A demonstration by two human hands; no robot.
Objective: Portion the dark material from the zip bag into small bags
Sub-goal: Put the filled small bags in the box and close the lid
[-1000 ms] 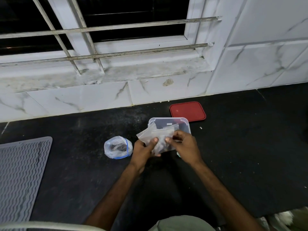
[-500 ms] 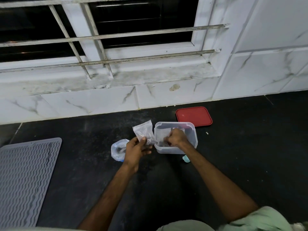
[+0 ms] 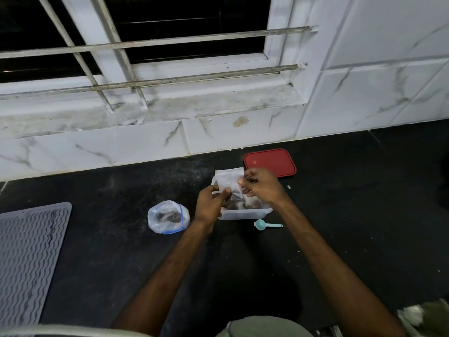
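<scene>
1. At the near edge, a pale green garment and a curved grey rail at near left frame the view. Two bare forearms reach away over the bench.
2. The bench is black, speckled stone with pale crumbs scattered on its right part. A grey ribbed mat lies flat on it at far left.
3. The zip bag, clear with a blue closure strip, sits on the bench just left of the left forearm. Its mouth is open and dark material lies inside.
4. A teal scoop lies on the bench just in front of a clear container, with its handle pointing right.
5. The left hand is closed in a pinch on the lower left of a small bag. The right hand is pinched on the bag's upper right edge.
6. The small bag is held upright over the container and some dark matter shows in its lower part. More dark bits lie in the container.
7. A red lid lies flat beyond the container, near the wall.
8. The wall is white marble-patterned tile that meets the bench in a straight line. One tile has a brownish spot.
9. Above the tile, a stained sill carries a white-framed window with metal bars across dark glass.
</scene>
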